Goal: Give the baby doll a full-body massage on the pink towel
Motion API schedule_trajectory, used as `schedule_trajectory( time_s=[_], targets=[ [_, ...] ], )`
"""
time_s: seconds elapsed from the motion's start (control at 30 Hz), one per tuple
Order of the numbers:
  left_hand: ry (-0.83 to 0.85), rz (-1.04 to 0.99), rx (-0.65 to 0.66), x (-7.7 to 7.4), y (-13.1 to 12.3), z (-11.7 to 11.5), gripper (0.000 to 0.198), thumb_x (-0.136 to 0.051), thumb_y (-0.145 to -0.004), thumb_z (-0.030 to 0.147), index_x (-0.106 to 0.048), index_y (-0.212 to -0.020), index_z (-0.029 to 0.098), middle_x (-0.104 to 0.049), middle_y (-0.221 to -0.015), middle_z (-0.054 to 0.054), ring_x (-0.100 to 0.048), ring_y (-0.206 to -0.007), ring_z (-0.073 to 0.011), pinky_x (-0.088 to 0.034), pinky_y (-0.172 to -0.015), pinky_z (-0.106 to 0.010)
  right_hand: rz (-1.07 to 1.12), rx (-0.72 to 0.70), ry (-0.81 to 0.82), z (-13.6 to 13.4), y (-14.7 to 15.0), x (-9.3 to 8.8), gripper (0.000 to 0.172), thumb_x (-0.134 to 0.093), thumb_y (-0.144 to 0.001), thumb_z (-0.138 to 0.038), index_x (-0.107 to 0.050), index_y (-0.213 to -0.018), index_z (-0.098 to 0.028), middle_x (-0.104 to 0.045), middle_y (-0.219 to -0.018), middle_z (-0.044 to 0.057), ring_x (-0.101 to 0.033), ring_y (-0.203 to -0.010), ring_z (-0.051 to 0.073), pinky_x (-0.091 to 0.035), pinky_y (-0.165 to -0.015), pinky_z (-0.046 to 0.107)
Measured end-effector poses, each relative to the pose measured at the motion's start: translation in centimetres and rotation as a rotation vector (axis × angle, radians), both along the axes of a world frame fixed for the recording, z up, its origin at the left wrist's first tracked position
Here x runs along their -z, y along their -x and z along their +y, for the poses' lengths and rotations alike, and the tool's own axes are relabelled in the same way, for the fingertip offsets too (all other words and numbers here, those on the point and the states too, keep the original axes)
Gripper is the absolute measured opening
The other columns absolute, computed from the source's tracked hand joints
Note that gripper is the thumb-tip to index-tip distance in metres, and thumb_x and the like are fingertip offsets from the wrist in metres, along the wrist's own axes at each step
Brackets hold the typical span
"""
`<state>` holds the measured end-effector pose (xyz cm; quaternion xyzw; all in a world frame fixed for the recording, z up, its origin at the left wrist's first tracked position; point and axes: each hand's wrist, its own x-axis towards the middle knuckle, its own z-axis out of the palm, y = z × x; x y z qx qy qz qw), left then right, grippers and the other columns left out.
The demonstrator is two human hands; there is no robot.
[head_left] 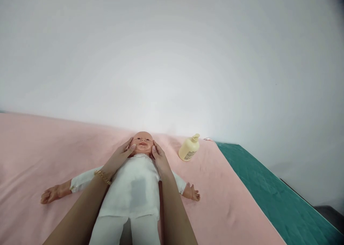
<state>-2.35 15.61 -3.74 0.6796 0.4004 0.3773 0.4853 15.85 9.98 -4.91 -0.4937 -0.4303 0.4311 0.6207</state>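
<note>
A baby doll point(142, 195) in a white top and white trousers lies on its back, arms spread to both sides. Its bare head point(143, 139) is cradled between my two hands. My left hand point(122, 155) is against the head's left side in view, thumb on the cheek and fingers round behind. On the opposite side my right hand point(160, 157) holds the head in the same way, its thumb by the jaw. The fingertips are partly hidden by the head. A gold bracelet point(103, 177) circles my left wrist. A greyish patch marks the doll's top.
A pale yellow pump bottle point(188, 150) stands to the right of the doll's head. Beneath everything is a pink cloth point(220, 195), with a green surface point(258, 177) showing along the right. A white wall point(172, 58) rises close behind. Something dark point(330, 214) sits at the far right.
</note>
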Motion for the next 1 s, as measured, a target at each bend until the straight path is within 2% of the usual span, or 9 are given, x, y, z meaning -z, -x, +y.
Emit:
schedule_trajectory(
  time_s=[0.1,0.17,0.23,0.33,0.43,0.6,0.8,0.9,1.0],
  targets=[
    [0.046,0.029,-0.013,-0.4,-0.1,-0.3,0.083,-0.049,-0.088,0.066,-0.033,-0.153,0.016,-0.036,-0.157,-0.01,-0.033,-0.145,-0.0284,-0.028,-0.119,-0.04,-0.079,-0.008,0.044,-0.6,0.5,-0.8,0.084,-0.071,-0.077,-0.06,-0.044,-0.147,-0.021,-0.045,-0.152,0.009,-0.046,-0.138,0.027,-0.037,-0.115,0.044],
    [0.064,0.017,-0.022,-0.4,-0.4,-0.4,0.084,-0.055,-0.086,0.064,-0.033,-0.153,0.018,-0.039,-0.156,-0.011,-0.037,-0.143,-0.0302,-0.033,-0.117,-0.04,-0.132,-0.012,0.066,-0.9,0.8,-1.0,0.091,-0.074,-0.075,-0.056,-0.036,-0.151,-0.022,-0.042,-0.154,0.01,-0.045,-0.139,0.028,-0.038,-0.115,0.043],
    [0.076,-0.027,-0.009,-0.3,-0.7,-0.5,0.088,-0.062,-0.083,0.06,-0.031,-0.153,0.017,-0.041,-0.154,-0.012,-0.042,-0.139,-0.0316,-0.04,-0.113,-0.04,-0.171,-0.016,0.076,-0.9,1.0,-0.9,0.096,-0.075,-0.075,-0.053,-0.03,-0.153,-0.02,-0.04,-0.155,0.012,-0.046,-0.138,0.028,-0.039,-0.114,0.044],
    [0.093,-0.06,0.013,-0.2,-1.0,-0.7,0.097,-0.069,-0.078,0.055,-0.025,-0.154,0.015,-0.04,-0.154,-0.015,-0.047,-0.136,-0.0317,-0.045,-0.108,-0.039,-0.214,0.013,0.067,-0.6,1.1,-0.3,0.094,-0.074,-0.076,-0.049,-0.031,-0.152,-0.018,-0.041,-0.154,0.013,-0.046,-0.138,0.028,-0.039,-0.114,0.045],
    [0.085,-0.027,-0.006,-0.3,-1.2,-0.8,0.096,-0.069,-0.078,0.053,-0.025,-0.154,0.014,-0.04,-0.154,-0.015,-0.047,-0.136,-0.0307,-0.044,-0.11,-0.039,-0.236,0.046,0.042,-0.3,1.2,0.1,0.088,-0.073,-0.076,-0.046,-0.034,-0.15,-0.019,-0.044,-0.152,0.013,-0.048,-0.136,0.028,-0.04,-0.112,0.045],
    [0.012,-0.029,0.023,-0.2,-1.0,-0.6,0.081,-0.062,-0.083,0.054,-0.034,-0.151,0.02,-0.044,-0.153,-0.01,-0.045,-0.138,-0.0283,-0.041,-0.112,-0.039,-0.233,0.05,0.038,-0.4,1.2,-0.3,0.086,-0.072,-0.076,-0.046,-0.037,-0.15,-0.018,-0.047,-0.15,0.013,-0.05,-0.134,0.028,-0.042,-0.111,0.043],
    [0.051,0.029,-0.013,-0.1,-0.3,-0.4,0.085,-0.053,-0.088,0.06,-0.025,-0.156,0.016,-0.029,-0.16,-0.009,-0.03,-0.146,-0.0274,-0.027,-0.12,-0.039,-0.175,0.043,0.038,-0.6,0.6,-0.7,0.081,-0.07,-0.078,-0.05,-0.042,-0.147,-0.018,-0.044,-0.153,0.01,-0.045,-0.138,0.027,-0.039,-0.114,0.042],
    [0.067,0.048,0.014,-0.6,-0.1,-0.5,0.084,-0.049,-0.09,0.059,-0.023,-0.156,0.014,-0.029,-0.16,-0.008,-0.026,-0.148,-0.0261,-0.023,-0.121,-0.039,-0.111,0.022,0.026,-0.4,0.3,-0.4,0.079,-0.07,-0.078,-0.054,-0.046,-0.145,-0.021,-0.046,-0.151,0.008,-0.047,-0.137,0.027,-0.039,-0.114,0.042],
    [0.12,0.047,0.013,-0.8,0.1,-0.5,0.082,-0.046,-0.091,0.057,-0.02,-0.157,0.015,-0.032,-0.158,-0.007,-0.026,-0.148,-0.026,-0.025,-0.12,-0.04,-0.031,-0.006,0.017,-0.2,0.1,0.0,0.081,-0.072,-0.076,-0.056,-0.047,-0.145,-0.021,-0.052,-0.147,0.009,-0.052,-0.133,0.027,-0.041,-0.113,0.044]
  ],
)
